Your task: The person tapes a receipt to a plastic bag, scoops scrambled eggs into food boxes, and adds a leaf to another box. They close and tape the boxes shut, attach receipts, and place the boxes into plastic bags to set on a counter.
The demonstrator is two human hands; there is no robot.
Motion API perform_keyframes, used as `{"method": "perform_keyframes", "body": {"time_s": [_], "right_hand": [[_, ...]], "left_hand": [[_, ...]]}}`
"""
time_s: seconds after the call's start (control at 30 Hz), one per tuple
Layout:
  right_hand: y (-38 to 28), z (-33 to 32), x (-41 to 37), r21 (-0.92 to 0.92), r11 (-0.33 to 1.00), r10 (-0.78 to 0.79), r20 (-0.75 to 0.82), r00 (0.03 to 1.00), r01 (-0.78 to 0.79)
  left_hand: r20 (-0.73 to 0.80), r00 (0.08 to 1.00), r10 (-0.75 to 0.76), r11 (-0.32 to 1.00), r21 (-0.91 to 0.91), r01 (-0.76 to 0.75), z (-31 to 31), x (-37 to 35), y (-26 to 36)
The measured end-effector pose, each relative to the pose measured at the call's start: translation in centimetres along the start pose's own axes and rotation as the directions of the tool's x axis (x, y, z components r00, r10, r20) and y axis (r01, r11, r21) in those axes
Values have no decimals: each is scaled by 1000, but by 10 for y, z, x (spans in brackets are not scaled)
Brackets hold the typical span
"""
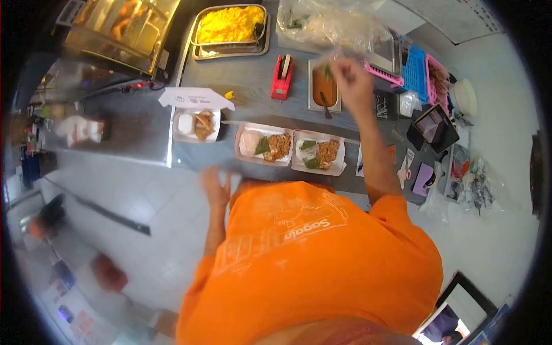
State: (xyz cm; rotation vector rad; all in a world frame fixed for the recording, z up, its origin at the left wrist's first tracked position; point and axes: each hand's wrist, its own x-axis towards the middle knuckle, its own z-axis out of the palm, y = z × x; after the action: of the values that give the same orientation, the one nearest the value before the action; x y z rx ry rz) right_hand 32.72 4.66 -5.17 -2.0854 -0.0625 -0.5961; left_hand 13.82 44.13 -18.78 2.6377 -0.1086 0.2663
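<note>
White cardboard: two open food boxes (264,161), side by side on the dark grey counter (247,103), below the steel tray (310,95) of orange-brown sauce. Judged light, walls bendable, crumbly brown pieces (278,147) loose inside; best hold is low on opposite walls, kept level. Right hand (357,86) over tray's edge, fingers bunched; whether pinching anything, cannot tell. Green-and-clear patch by fingertips, unidentified. Left hand (215,187) near left box, blurred, fingers spread, nothing seen in it. Box undersides hidden.

Shirt (322,259) orange, white print; tape dispenser (282,77) red; basket (416,72) blue.
</note>
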Motion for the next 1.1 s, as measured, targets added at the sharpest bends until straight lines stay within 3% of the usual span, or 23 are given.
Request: {"method": "perform_keyframes", "body": {"time_s": [0.03, 0.13, 0.2, 0.3, 0.33, 0.37, 0.4, 0.43, 0.47, 0.53, 0.57, 0.6, 0.63, 0.67, 0.73, 0.83, 0.87, 0.93, 1.0, 1.1], "right_hand": [[12, 7, 31, -98, 991, -100, -77, 992, 93], [48, 37, 96, -6, 997, -81, -132, 988, 81], [22, 42, 118, -177, 980, 87, -24, 996, -90], [-6, 35, 96, -137, 988, -63, 28, 998, 66], [-20, 22, 73, -87, 995, -33, 262, 965, 58], [-38, 9, 45, -35, 999, -10, 481, 877, 31], [-53, -2, 17, -53, 985, 149, 745, 650, -165], [-66, -10, -8, -128, 933, 243, 913, 328, -335], [-55, -9, -44, -190, 903, 285, 936, 206, -385], [-16, 1, -125, -439, 877, 480, 796, 368, -194], [-7, 8, -156, -444, 873, 487, 794, 364, -200], [0, 15, -182, -520, 854, 384, 628, 677, -2], [8, 22, -201, -630, 760, 165, 424, 890, 159], [19, 27, -217, -631, 759, 169, 426, 889, 159], [31, 32, -231, -617, 776, 417, 346, 840, -131], [27, 21, -223, -487, 871, 296, 415, 861, -65], [16, 13, -204, -482, 875, 269, 415, 869, -41], [-27, -8, -150, -260, 965, 134, 571, 810, 24], [-61, -13, -89, -12, 935, 331, 395, 857, -356], [-45, -1, 4, 40, 950, 304, 116, 946, -310]], "left_hand": [[-1, 1000, -14, 1000, 4, 14, 2, -3, 2], [29, 997, -72, 995, -62, 74, 3, -12, 1], [57, 995, -79, 993, -88, 83, 7, -16, -2], [2, 996, -92, 990, -107, 92, 4, -18, -6], [33, 995, -97, 989, -113, 100, 3, -23, -8], [19, 988, -154, 981, -114, 155, 4, -25, -11], [-6, 979, -205, 972, -117, 203, 6, -24, -13], [2, 980, -200, 970, -140, 199, 9, -26, -17], [16, 980, -198, 969, -144, 198, 12, -26, -21], [123, 986, -112, 977, -166, 132, 19, -24, -27], [132, 985, -111, 977, -168, 133, 18, -19, -26], [197, 978, -73, 972, -205, 114, 14, -8, -21], [258, 966, -33, 965, -243, 98, 10, 4, -17], [262, 964, -35, 964, -244, 101, 8, 15, -15], [291, 954, 74, 956, -294, 16, 6, 36, -16], [221, 959, 176, 945, -310, -102, 6, 67, -23], [194, 965, 175, 945, -308, -109, 3, 77, -24], [170, 977, 129, 909, -414, -48, -8, 90, -19], [46, 984, 172, 884, -448, -134, -29, 120, 3], [-45, 985, 167, 831, -531, -165, -51, 159, 26]]}}
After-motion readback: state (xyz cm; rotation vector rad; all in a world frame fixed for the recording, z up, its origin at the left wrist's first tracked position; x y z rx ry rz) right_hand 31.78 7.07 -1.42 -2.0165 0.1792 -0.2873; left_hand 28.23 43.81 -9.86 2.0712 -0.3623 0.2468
